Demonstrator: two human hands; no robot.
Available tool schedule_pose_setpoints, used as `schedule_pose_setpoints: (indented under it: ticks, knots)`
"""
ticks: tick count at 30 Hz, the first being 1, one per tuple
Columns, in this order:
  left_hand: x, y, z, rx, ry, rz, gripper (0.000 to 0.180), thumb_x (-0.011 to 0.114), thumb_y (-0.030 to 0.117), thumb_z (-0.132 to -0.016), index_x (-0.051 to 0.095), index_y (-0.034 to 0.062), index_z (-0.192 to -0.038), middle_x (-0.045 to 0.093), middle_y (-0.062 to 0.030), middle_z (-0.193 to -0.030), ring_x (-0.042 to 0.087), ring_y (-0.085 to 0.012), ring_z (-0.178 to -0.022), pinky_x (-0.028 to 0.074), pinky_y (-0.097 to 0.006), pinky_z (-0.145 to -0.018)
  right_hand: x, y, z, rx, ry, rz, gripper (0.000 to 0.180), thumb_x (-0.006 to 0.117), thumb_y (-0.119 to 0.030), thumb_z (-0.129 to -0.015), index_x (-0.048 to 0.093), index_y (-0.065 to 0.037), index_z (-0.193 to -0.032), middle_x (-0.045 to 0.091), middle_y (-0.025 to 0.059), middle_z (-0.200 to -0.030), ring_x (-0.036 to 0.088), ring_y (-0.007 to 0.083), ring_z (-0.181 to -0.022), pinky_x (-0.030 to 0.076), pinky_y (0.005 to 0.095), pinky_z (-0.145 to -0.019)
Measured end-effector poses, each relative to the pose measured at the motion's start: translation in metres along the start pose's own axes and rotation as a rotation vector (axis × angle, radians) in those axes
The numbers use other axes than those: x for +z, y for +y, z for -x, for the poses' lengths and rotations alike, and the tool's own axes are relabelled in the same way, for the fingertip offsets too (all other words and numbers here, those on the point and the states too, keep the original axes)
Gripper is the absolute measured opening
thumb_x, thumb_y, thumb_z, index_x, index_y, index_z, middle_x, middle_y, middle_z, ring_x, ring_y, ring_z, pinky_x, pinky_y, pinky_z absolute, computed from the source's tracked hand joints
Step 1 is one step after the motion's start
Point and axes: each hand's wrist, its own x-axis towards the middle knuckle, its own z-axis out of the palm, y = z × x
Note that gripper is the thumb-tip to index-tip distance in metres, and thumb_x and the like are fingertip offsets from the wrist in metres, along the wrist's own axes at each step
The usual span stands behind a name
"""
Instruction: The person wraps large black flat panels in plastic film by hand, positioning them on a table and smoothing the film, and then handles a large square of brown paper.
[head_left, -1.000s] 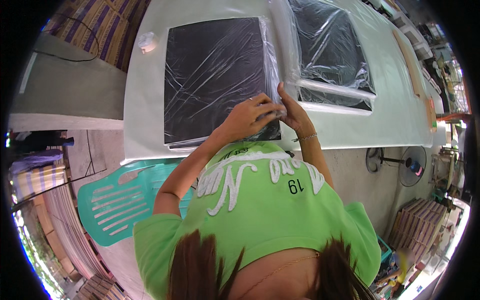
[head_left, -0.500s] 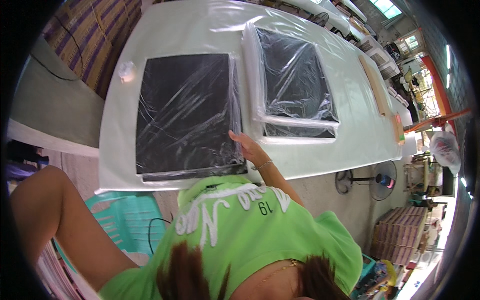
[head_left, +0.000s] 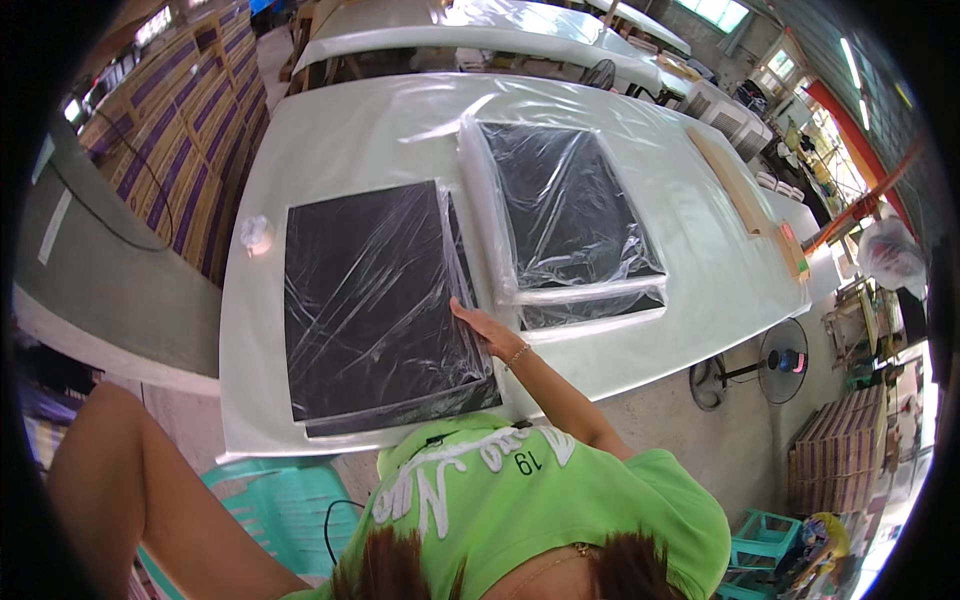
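right hand flat on the near black stack, nothing pinched.

right hand [head_left: 487,328] lies fingers spread on the right edge of the near black sheet stack [head_left: 375,300], in loose clear film, on the white table [head_left: 350,130]. left hand out of view; only the forearm [head_left: 150,490] shows. judged light, floppy, film slippery: take hold at the edges. 1 second bagged stack [head_left: 570,215] lies beside it.

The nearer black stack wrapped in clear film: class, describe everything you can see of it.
The nearer black stack is a flat, rectangular pile of black sheets, with layered edges showing along its near side. Clear, crinkled plastic film covers its top and glints in the light. It lies flat on the white table, close to the near edge, left of a second wrapped stack. The right hand rests on its right edge, fingers pointing up the side. A small crumpled white wad sits to its left.
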Motion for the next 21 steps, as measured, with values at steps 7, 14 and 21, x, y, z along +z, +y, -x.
schedule_pose_setpoints:
  ticks: [7, 14, 21]
  knots:
    - [0.015, -0.019, 0.023, 0.0, 0.063, 0.027, 0.055, 0.052, 0.039, -0.09, 0.042, 0.0012, -0.128, 0.043, -0.0139, -0.131, 0.042, -0.0252, -0.118, 0.034, -0.035, -0.098, -0.041, -0.031, -0.043, -0.066, 0.25, 0.166, 0.045, 0.072, -0.042, -0.079, 0.06, -0.003, -0.097, 0.067, 0.0081, -0.09, 0.066, 0.0166, -0.078, 0.056, 0.0329, -0.067]
    - [0.004, -0.016, 0.03, -0.013, 0.063, -0.026, 0.062, 0.051, 0.044, -0.09, 0.038, 0.0007, -0.132, 0.039, -0.0151, -0.135, 0.037, -0.0257, -0.124, 0.03, -0.035, -0.102, 0.015, -0.071, -0.03, -0.19, 0.291, 0.177, 0.041, 0.075, -0.029, -0.078, 0.054, -0.004, -0.103, 0.063, 0.007, -0.095, 0.064, 0.0157, -0.076, 0.055, 0.0331, -0.065]
    - [-0.013, -0.022, 0.044, -0.06, 0.125, -0.125, 0.068, 0.05, 0.048, -0.09, 0.034, 0.0002, -0.137, 0.035, -0.0164, -0.14, 0.033, -0.0263, -0.129, 0.026, -0.035, -0.106, 0.041, -0.077, 0.009, -0.455, 0.217, 0.151, 0.053, 0.074, -0.027, -0.08, 0.051, -0.002, -0.12, 0.06, 0.0077, -0.107, 0.059, 0.0157, -0.095, 0.047, 0.0301, -0.085]
